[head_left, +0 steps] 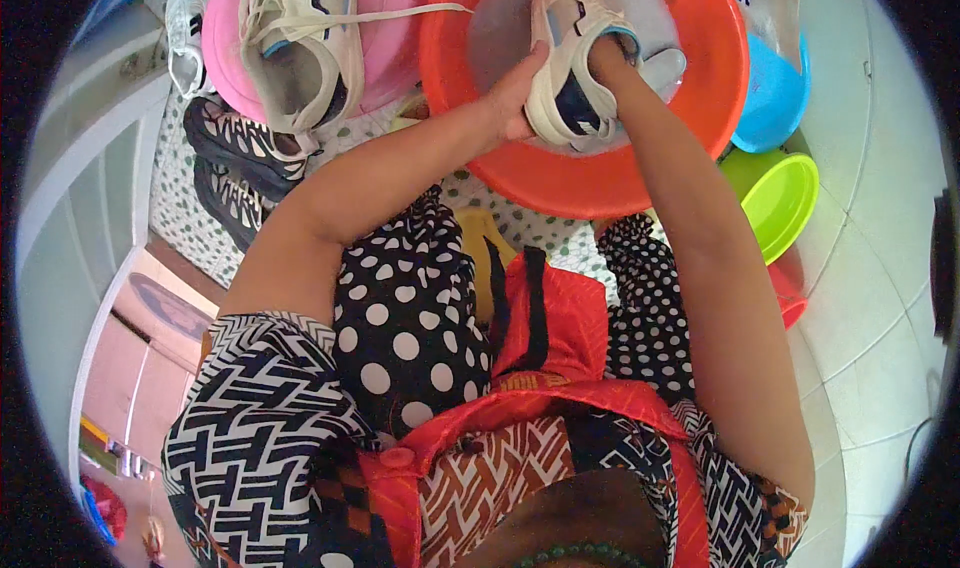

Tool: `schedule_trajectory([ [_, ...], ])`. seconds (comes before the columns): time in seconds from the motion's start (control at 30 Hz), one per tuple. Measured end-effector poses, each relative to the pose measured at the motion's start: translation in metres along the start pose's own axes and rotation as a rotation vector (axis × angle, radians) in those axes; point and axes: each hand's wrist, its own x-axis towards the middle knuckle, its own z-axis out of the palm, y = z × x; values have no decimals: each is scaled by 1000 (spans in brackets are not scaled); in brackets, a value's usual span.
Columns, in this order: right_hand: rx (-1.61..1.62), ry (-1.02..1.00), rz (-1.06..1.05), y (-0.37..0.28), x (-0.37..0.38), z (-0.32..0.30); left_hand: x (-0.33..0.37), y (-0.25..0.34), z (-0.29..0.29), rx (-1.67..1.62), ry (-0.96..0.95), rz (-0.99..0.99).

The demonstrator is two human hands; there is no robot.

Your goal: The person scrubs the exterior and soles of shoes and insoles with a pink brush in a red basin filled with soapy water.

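A cream sneaker [555, 23] with dark navy patches at the heel is held tilted over an orange-red basin [722, 78] of cloudy, foamy water [500, 18]. My left hand [515, 90] grips its left side, fingers wrapped under the sole and partly hidden. Into the shoe's opening goes my right hand [607, 60]; its fingers are out of sight inside. A pale, rounded object [663, 72] shows in the basin just right of the shoe; its kind is unclear. To the left, a matching sneaker [300, 68] with loosened laces rests on a round pink basin or stool [228, 53].
Dark patterned sneakers [245, 143] and a white shoe [185, 43] lie on the pebbled floor at left. Right of the basin stand a blue container [775, 93], a lime-green bucket [785, 203] and a plastic bag [765, 3], along a tiled wall [880, 258]. A door frame [110, 288] runs down the left.
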Motion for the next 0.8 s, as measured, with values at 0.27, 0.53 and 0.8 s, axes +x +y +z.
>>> schedule_trajectory([
  [0.27, 315, 48, -89, -42, -45, -98, -1, 9, -15, -29, -62, 0],
  [0.53, 433, -48, -121, -42, -57, -87, 0, 16, -22, 7, -44, -76],
  [0.8, 386, 87, 24, -16, 10, 2, -8, 21, -11, 69, 64, -53],
])
